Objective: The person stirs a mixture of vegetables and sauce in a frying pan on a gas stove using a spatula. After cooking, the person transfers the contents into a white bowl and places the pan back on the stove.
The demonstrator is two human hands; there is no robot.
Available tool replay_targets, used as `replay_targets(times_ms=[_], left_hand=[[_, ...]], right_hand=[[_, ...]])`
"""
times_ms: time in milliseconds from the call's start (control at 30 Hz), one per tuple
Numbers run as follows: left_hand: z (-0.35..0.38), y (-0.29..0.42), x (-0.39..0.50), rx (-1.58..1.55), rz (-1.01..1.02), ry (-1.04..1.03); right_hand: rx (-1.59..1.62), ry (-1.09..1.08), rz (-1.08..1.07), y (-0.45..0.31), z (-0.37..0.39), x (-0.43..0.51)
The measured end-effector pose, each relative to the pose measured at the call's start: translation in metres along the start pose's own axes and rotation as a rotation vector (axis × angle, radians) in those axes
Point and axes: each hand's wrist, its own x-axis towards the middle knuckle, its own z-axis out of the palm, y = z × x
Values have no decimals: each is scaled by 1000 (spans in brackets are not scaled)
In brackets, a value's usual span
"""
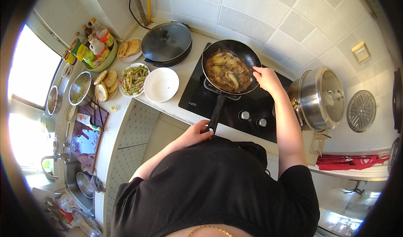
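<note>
A black frying pan (252,52) sits on the left burner of a black glass gas hob (195,95). Cooked sliced cabbage (228,68) in brown sauce fills its base. My left hand (198,132) grips the end of the pan's black handle (217,111), which points towards my body. My right hand (266,78) is at the pan's right rim, fingertips drawn together. Whether it pinches the rim or a thin utensil is hidden by the fingers. Left of the hob stands a white bowl (161,84), bare inside but for a small speck.
Beside the bowl are a plate of green beans (134,79), flatbreads (108,81) and a lidded black electric pan (167,43). A steel steamer pot (318,101) stands close to my right forearm. Leftward lie a wet cutting board (85,142), a cleaver (84,118) and the sink (72,177).
</note>
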Motion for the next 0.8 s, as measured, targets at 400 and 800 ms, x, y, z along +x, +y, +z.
replay_targets(times_ms=[400,800], left_hand=[[-3,-1,1,10,-18,-28],[-2,2,-1,-15,-14,-1]], right_hand=[[-312,-32,-411,-7,-45,-46],[-384,-83,12,-41,-79,-130]])
